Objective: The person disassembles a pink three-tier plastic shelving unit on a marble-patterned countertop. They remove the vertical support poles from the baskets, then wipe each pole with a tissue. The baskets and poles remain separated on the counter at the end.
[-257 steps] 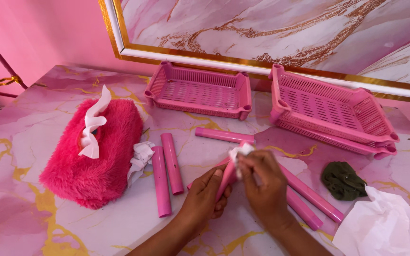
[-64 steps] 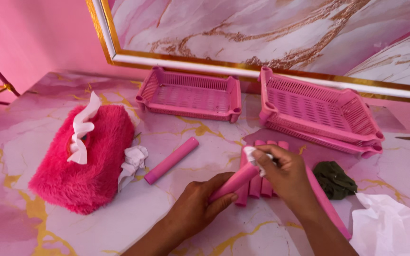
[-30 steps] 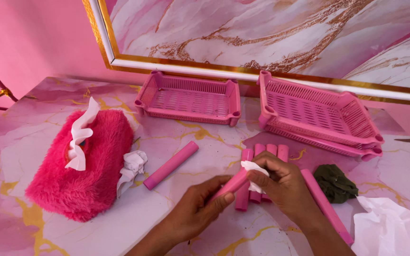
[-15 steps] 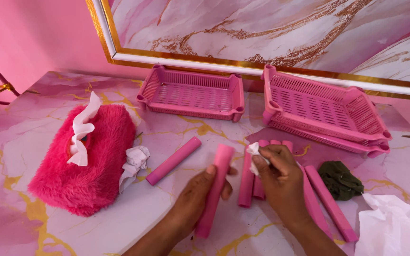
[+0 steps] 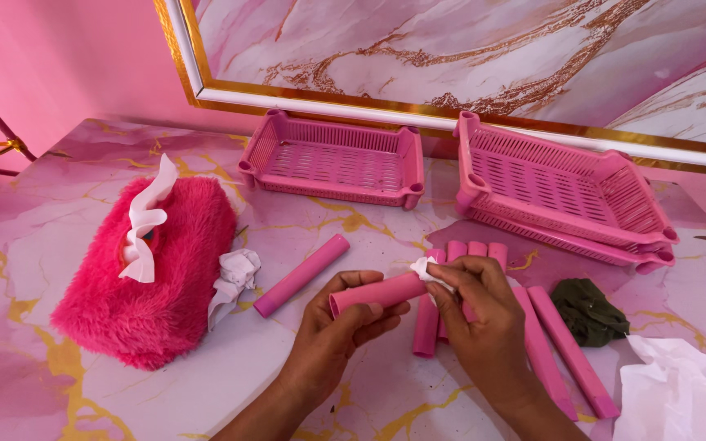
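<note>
Now the left hand is wrapped around a pink tube, fingers curled under it and thumb on top, holding it level above the marble table near the centre of view. The right hand pinches a small white tissue against the tube's right end, fingertips closed tight on the wad. So both hands are shut on something: left on the tube, right on the tissue, and the tissue touches the tube's end.

Just behind the hands, at about one o'clock, a row of tubes lies side by side on the table, partly hidden by the right hand. At three to four o'clock two more tubes lie slanted, close together. A lone tube rests at ten o'clock, tilted, apart from the rest.

At nine o'clock sits a fluffy pink tissue box with a white sheet sticking up from its slot, and a crumpled tissue just beside its right edge. At twelve o'clock stands a pink tray; at two o'clock, stacked trays. A dark green cloth lies at three o'clock, and white paper at the lower right corner.
</note>
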`<state>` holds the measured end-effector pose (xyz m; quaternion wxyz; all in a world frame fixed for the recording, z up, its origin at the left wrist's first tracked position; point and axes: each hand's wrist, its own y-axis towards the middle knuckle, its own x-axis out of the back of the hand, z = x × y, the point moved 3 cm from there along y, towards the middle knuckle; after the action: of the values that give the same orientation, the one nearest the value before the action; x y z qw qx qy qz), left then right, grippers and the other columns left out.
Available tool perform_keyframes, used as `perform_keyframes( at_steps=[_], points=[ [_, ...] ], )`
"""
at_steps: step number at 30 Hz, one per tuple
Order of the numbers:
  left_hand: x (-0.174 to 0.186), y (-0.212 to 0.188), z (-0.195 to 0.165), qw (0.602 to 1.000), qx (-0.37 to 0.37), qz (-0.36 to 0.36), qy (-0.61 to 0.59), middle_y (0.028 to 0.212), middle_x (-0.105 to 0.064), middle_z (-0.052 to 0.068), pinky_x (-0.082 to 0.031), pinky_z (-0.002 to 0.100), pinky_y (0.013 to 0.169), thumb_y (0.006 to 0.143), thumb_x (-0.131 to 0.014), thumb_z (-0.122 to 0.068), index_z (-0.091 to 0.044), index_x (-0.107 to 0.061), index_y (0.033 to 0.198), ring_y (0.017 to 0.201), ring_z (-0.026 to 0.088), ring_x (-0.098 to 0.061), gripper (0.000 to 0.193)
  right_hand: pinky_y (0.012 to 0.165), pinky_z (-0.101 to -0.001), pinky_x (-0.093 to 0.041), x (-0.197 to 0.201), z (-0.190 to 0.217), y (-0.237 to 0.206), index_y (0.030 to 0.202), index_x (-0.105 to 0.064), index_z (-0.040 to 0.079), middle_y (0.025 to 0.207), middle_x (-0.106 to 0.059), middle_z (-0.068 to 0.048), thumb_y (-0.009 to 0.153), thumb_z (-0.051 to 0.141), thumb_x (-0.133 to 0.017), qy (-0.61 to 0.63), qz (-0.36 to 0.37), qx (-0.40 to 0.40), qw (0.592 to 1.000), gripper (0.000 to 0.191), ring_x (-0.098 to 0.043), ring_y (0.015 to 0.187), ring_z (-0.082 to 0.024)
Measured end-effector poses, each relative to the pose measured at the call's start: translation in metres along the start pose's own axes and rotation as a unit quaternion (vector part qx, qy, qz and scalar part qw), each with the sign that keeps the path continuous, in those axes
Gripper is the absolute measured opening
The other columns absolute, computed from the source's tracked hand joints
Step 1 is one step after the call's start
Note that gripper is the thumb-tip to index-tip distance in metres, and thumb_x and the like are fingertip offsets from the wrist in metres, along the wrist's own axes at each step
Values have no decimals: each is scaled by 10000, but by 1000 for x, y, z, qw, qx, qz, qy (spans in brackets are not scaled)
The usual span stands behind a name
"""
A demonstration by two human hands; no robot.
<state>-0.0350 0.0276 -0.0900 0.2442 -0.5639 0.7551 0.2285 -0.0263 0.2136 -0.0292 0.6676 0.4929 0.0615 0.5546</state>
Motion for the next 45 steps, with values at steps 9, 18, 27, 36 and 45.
perform_keyframes(
  at_steps=[9, 18, 27, 36, 45],
  points=[
    [-7, -4, 19, 994, 53, 48, -83, 1354, -647, 145, -538, 374, 1066, 985, -531, -90, 6, -460, 1528, 1185, 211, -659, 556, 696, -290, -537, -12, -3, -5, 1089, -753, 35, 957, -656, -83, 912, 44, -726, -11, 6, 21, 1000, 179, -670, 809, -184],
    [-7, -3, 23, 991, 51, 96, -78, 1415, -613, 113, -473, 377, 1138, 980, -579, -77, 9, -440, 1526, 1292, 195, -600, 570, 686, -312, -547, -20, -6, -18, 1088, -741, 48, 937, -637, -94, 899, 28, -699, -9, 17, 82, 996, 195, -670, 830, -214],
    [-14, -5, 22, 991, 77, 99, -37, 1458, -581, 91, -442, 359, 1154, 972, -591, -122, -51, -438, 1529, 1353, 177, -554, 582, 679, -327, -526, 3, -27, 11, 1083, -723, 42, 954, -628, -98, 958, 47, -681, -50, -57, 39, 996, 132, -648, 794, -209],
    [-5, 2, 30, 996, 38, 71, 30, 1259, -691, 118, -539, 330, 961, 1038, -549, -231, -9, -511, 1490, 1096, 165, -667, 505, 735, -339, -533, -3, -21, 9, 1080, -733, 43, 942, -633, -92, 962, 34, -666, -30, -34, 61, 997, 136, -653, 838, -239],
    [6, -1, 40, 992, 123, -4, 3, 889, -602, 5, -423, 228, 527, 1069, -457, -270, -44, -541, 1416, 684, 76, -546, 423, 664, -294, -567, -25, 4, -30, 1125, -737, 50, 973, -648, -92, 950, 45, -680, 33, 29, 113, 993, 184, -681, 821, -187]
  ],
)
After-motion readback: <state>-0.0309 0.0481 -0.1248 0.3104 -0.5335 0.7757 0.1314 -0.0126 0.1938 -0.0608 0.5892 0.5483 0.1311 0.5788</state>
